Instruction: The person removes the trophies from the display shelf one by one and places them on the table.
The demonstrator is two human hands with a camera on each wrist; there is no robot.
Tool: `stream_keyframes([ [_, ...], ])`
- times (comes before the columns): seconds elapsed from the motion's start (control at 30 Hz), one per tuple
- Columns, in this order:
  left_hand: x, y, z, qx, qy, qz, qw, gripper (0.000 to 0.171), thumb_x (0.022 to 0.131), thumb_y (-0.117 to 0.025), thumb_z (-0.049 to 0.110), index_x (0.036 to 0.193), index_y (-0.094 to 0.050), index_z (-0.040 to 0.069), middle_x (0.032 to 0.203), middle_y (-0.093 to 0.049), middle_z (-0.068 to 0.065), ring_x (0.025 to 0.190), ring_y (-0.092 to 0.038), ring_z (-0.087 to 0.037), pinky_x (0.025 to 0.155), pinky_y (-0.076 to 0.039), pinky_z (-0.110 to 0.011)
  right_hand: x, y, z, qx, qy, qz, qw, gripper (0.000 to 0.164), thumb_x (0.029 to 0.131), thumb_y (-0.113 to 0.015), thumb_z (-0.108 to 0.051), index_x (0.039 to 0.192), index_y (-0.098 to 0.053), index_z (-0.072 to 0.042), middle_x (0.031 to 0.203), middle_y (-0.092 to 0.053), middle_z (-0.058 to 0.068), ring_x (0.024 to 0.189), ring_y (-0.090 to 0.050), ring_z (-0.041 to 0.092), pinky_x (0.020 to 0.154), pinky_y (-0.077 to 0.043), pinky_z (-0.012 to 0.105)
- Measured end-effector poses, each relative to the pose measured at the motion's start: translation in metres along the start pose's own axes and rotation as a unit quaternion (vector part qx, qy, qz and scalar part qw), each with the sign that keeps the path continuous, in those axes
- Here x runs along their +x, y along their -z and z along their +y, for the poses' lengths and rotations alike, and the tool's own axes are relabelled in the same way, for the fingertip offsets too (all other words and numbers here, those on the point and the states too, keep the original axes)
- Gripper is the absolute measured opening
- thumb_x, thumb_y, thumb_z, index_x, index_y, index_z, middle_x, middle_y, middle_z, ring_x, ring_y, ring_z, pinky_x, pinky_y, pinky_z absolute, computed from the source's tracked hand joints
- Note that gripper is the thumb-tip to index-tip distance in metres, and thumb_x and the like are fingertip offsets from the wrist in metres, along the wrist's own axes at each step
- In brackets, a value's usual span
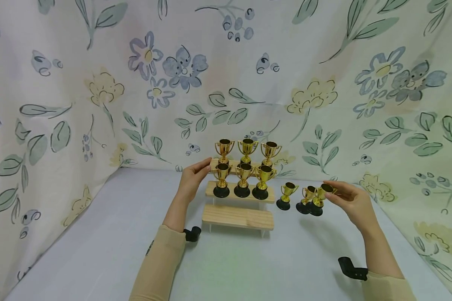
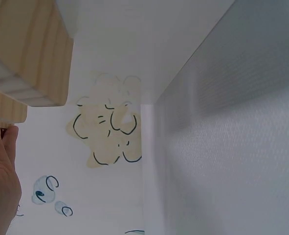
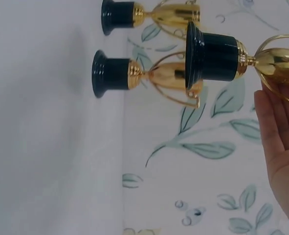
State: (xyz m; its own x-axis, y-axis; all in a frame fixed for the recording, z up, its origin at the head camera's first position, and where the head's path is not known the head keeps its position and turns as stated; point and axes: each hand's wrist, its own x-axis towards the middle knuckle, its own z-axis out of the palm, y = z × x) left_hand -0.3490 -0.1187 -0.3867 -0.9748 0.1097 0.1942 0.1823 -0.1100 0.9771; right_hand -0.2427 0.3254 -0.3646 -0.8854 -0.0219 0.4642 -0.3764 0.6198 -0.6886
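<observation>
My left hand (image 1: 193,179) pinches the left end of the top board of a three-tier wooden display stand (image 1: 238,216); its fingertips meet the end of the board in the left wrist view. My right hand (image 1: 352,202) holds a small gold trophy (image 1: 318,202) with a black base by its two-handled cup, the trophy upright. In the right wrist view the base of this trophy (image 3: 217,56) hangs above the table level. Close beside it, two more trophies stand on the table, one near the stand (image 1: 285,196) and one partly hidden by the held trophy (image 1: 305,201).
Several matching trophies (image 1: 243,179) stand in two rows of three on the middle and top tiers. The lowest board (image 1: 237,215) rests on clear supports above the white table (image 1: 226,267). Flower-patterned cloth (image 1: 226,121) rises behind and along both sides.
</observation>
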Motion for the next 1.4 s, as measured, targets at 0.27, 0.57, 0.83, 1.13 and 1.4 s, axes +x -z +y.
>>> stream_keyframes([
  [0.27,0.000,0.000,0.000,0.001,0.002,0.000,1.0000,0.044,0.101,-0.058,0.015,0.144,-0.052,0.008,0.154,-0.047,-0.008,0.146,-0.040,-0.026,0.124,-0.037,-0.035,0.000,0.006,0.018,-0.009,-0.026,0.011,1.000,0.039,0.093,-0.069,-0.019,0.128,-0.064,-0.001,0.105,-0.057,-0.035,0.084,-0.059,-0.011,0.075,-0.048,0.001],
  [0.57,0.002,0.002,0.001,0.012,0.002,0.004,0.9999,0.044,0.101,-0.058,0.016,0.144,-0.052,0.010,0.153,-0.048,-0.006,0.143,-0.044,-0.021,0.122,-0.040,-0.031,0.006,0.010,0.039,-0.013,-0.033,0.032,0.999,0.043,0.095,-0.068,-0.021,0.129,-0.061,0.004,0.103,-0.056,-0.038,0.089,-0.055,-0.018,0.078,-0.045,-0.005],
  [0.83,0.001,0.002,-0.001,0.010,0.007,0.004,0.9999,0.043,0.101,-0.058,0.015,0.143,-0.053,0.010,0.154,-0.048,-0.005,0.143,-0.045,-0.021,0.121,-0.040,-0.030,0.007,0.010,0.061,0.005,-0.040,0.015,0.999,0.042,0.096,-0.066,-0.017,0.133,-0.059,0.000,0.107,-0.055,-0.038,0.092,-0.054,-0.019,0.079,-0.045,-0.005],
  [1.13,0.001,0.000,-0.002,0.008,0.001,0.002,1.0000,0.043,0.101,-0.057,0.015,0.143,-0.053,0.009,0.154,-0.047,-0.007,0.144,-0.044,-0.022,0.122,-0.039,-0.032,0.009,0.008,0.071,-0.004,-0.080,0.001,0.997,0.049,0.097,-0.065,-0.025,0.136,-0.055,0.002,0.106,-0.050,-0.040,0.094,-0.050,-0.023,0.076,-0.044,-0.003],
  [1.4,0.000,0.000,0.000,0.003,0.003,0.002,1.0000,0.044,0.100,-0.058,0.015,0.143,-0.053,0.009,0.154,-0.047,-0.006,0.144,-0.044,-0.022,0.122,-0.039,-0.033,0.010,0.006,0.079,-0.006,-0.121,-0.019,0.992,0.052,0.097,-0.063,-0.033,0.139,-0.055,-0.004,0.103,-0.051,-0.039,0.092,-0.049,-0.024,0.074,-0.046,0.001],
])
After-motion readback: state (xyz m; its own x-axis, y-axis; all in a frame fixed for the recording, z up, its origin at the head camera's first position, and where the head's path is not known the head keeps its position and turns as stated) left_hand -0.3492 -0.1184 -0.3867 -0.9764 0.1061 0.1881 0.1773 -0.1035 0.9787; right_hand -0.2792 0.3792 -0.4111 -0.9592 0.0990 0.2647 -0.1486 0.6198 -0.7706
